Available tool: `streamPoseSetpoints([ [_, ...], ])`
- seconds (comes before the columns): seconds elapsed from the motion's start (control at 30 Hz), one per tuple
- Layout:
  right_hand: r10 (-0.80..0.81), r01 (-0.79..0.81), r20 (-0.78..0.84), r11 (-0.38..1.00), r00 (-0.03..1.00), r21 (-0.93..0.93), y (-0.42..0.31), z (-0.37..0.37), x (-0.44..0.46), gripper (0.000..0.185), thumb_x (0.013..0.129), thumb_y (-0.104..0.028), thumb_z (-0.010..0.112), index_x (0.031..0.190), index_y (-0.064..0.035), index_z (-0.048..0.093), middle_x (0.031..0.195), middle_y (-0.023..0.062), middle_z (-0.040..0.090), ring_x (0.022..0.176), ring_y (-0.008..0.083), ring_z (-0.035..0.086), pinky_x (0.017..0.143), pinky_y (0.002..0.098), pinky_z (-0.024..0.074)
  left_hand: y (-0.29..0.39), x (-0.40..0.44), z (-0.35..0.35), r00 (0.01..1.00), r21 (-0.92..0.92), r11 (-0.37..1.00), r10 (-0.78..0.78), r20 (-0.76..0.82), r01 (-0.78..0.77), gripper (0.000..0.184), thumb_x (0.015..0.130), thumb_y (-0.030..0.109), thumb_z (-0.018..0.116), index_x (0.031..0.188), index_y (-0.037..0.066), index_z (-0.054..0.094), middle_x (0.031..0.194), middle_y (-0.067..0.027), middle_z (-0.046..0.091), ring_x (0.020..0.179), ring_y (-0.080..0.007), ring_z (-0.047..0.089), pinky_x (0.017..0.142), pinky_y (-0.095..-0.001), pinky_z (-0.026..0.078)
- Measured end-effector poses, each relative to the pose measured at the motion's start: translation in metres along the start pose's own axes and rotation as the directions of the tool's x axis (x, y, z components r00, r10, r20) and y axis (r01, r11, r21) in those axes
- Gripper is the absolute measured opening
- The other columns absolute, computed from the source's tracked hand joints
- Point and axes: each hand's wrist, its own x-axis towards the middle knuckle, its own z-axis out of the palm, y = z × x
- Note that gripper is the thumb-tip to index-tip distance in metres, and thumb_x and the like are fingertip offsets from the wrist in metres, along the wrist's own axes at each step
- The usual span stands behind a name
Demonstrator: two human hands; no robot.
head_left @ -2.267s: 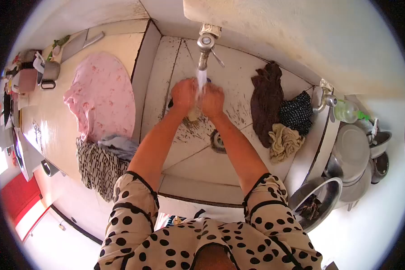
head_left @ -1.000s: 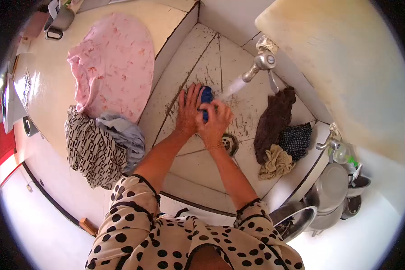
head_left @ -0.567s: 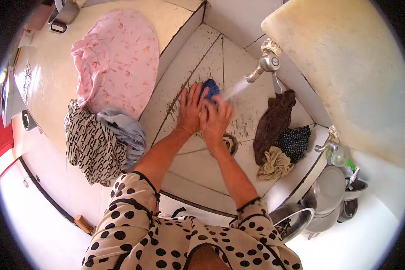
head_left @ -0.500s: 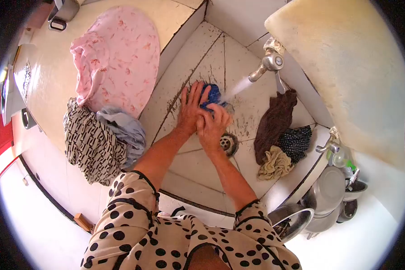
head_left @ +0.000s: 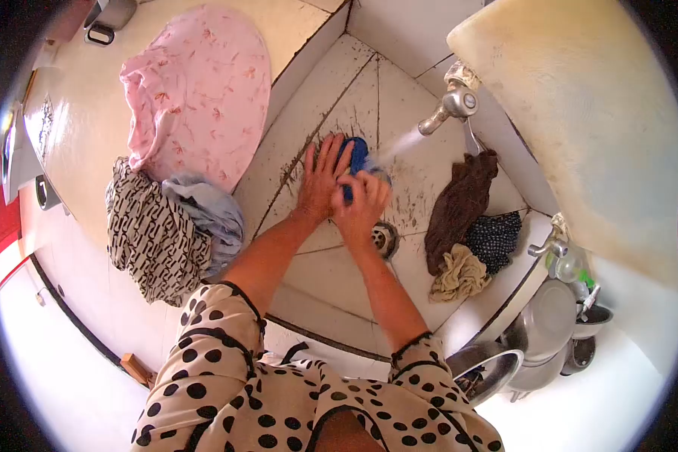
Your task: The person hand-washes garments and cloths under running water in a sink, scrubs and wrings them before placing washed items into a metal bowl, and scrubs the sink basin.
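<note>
A small wet blue cloth (head_left: pixel 357 154) lies bunched on the white tiled basin floor (head_left: pixel 309 271). My left hand (head_left: pixel 322 181) is laid flat at its left edge, fingers stretched out and apart, pointing away from me. Curled fingers of my right hand (head_left: pixel 363 197) close on the near end of the cloth, right beside my left hand. Part of the cloth is hidden under both hands. From the metal tap (head_left: pixel 456 104) a stream of water runs down onto the cloth. Just below my right hand is the round drain (head_left: pixel 384 238).
On the right of the basin lie a dark brown cloth (head_left: pixel 459 207), a black speckled cloth (head_left: pixel 494 239) and a beige cloth (head_left: pixel 459 274). The left ledge holds a pink floral garment (head_left: pixel 215 90), a patterned cloth (head_left: pixel 154 233) and a pale blue cloth (head_left: pixel 217 215). Metal pans (head_left: pixel 546 320) stand lower right.
My right hand has shifted slightly and its fingers are more curled on the blue cloth, whose shape has changed. My left hand stays nearly in place. Water keeps running.
</note>
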Motion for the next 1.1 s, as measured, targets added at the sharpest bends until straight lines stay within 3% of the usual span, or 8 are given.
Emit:
streamPoseSetpoints([
  [0.13,0.016,-0.002,0.116,0.993,0.993,-0.117,0.055,0.027,0.064,0.02,0.089,-0.027,0.053,0.099,-0.0106,0.06,0.1,0.0106,0.059,0.098,0.0324,0.053,0.089,0.0468,0.0349,0.002,0.006,-0.024,0.996,-0.365,0.928,-0.054,0.078,0.079,0.105,0.068,0.055,0.072,0.145,0.004,0.023,0.15,-0.0213,0.02,0.141,-0.0339,0.016,0.113,-0.0558,0.008],
  [0.2,0.196,-0.204,0.109,0.976,0.975,0.07,0.051,0.02,0.096,0.019,0.089,-0.025,0.053,0.096,-0.0101,0.061,0.099,0.0117,0.06,0.098,0.0332,0.053,0.09,0.0453,0.0349,0.002,0.006,-0.024,0.997,-0.368,0.927,-0.054,0.05,0.069,0.105,0.068,0.055,0.072,0.145,0.003,0.023,0.149,-0.0217,0.022,0.14,-0.0341,0.017,0.113,-0.0562,0.009],
  [0.33,0.081,-0.081,0.001,0.992,0.997,0.097,0.025,0.007,0.07,0.02,0.088,-0.026,0.054,0.094,-0.0093,0.062,0.097,0.0106,0.059,0.095,0.0322,0.053,0.089,0.0444,0.0348,0.002,0.008,-0.031,0.991,-0.32,0.944,-0.045,0.124,0.083,0.104,0.068,0.055,0.072,0.145,0.003,0.024,0.149,-0.0215,0.023,0.14,-0.0337,0.017,0.113,-0.0562,0.009],
  [0.53,-0.052,0.054,0.067,0.998,0.996,-0.031,0.008,-0.002,0.018,0.018,0.085,-0.025,0.054,0.093,-0.0105,0.062,0.093,0.0089,0.058,0.094,0.0327,0.052,0.086,0.0467,0.0354,-0.004,0.002,-0.001,0.999,0.065,0.998,0.028,-0.03,-0.026,0.104,0.066,0.053,0.074,0.144,0.004,0.026,0.15,-0.0196,0.022,0.141,-0.0327,0.016,0.113,-0.0563,0.008],
  [0.63,0.066,-0.066,0.136,0.998,0.989,-0.005,0.054,0.026,0.073,0.019,0.086,-0.026,0.055,0.097,-0.0113,0.061,0.096,0.009,0.057,0.098,0.0317,0.051,0.087,0.0484,0.034,0.002,0.007,-0.025,0.995,-0.397,0.914,-0.063,0.081,0.09,0.105,0.065,0.052,0.075,0.145,0.005,0.026,0.15,-0.0196,0.022,0.141,-0.0326,0.016,0.113,-0.0559,0.008],
  [0.83,0.11,-0.11,-0.015,0.994,0.994,0.01,0.025,0.013,0.061,0.02,0.086,-0.022,0.054,0.099,-0.0081,0.06,0.1,0.0087,0.059,0.1,0.0326,0.051,0.087,0.0468,0.0354,0.002,0.006,-0.022,0.993,-0.319,0.944,-0.054,0.102,0.084,0.105,0.065,0.053,0.074,0.145,0.007,0.025,0.15,-0.0188,0.022,0.141,-0.0324,0.016,0.114,-0.0556,0.008],
  [0.93,0.007,-0.01,-0.038,0.997,0.999,-0.077,0.005,0.001,0.016,0.018,0.084,-0.019,0.055,0.097,-0.0085,0.061,0.099,0.009,0.059,0.098,0.0322,0.052,0.087,0.0456,0.0358,-0.002,0.003,-0.002,1.0,-0.019,1.0,0.007,-0.028,-0.008,0.103,0.066,0.053,0.074,0.145,0.008,0.026,0.15,-0.0187,0.022,0.141,-0.0325,0.016,0.113,-0.0563,0.009],
  [1.1,0.055,-0.051,0.143,0.998,0.988,-0.028,0.043,0.015,0.06,0.015,0.083,-0.015,0.054,0.094,-0.0079,0.063,0.093,0.0105,0.059,0.092,0.0307,0.054,0.087,0.0445,0.0365,0.0,0.008,-0.019,0.997,-0.33,0.942,-0.037,0.064,0.056,0.101,0.066,0.05,0.075,0.145,0.009,0.027,0.15,-0.0194,0.022,0.141,-0.0332,0.016,0.112,-0.0571,0.01],
])
